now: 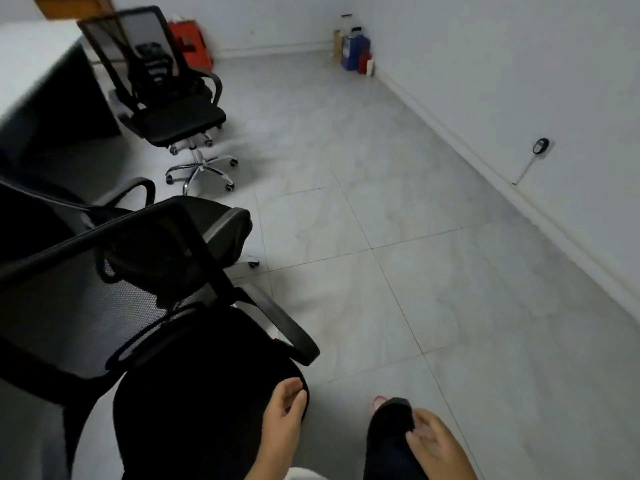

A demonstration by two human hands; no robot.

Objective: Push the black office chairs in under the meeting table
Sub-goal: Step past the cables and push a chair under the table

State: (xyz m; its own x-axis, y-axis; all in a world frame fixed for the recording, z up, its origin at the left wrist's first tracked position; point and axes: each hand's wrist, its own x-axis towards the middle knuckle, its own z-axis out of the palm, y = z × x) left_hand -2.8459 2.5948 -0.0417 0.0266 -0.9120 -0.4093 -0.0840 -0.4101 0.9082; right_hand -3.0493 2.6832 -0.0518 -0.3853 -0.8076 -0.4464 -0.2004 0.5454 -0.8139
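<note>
Chairs at the bench (31, 64): near chair (166, 306) beside it, far chair (166, 98) standing clear. Left hand (285, 407) and right hand (433, 441) hang relaxed, grasping nothing. Risk: armrests may catch the bench edge, or castors swivel off-line.

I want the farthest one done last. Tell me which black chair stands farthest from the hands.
The black chair at the table's far end, before the red box. The other two stand close by, near the left hand.

Near chair (145, 299) stands right of the table (31, 67), far chair (166, 95) beyond.
</note>
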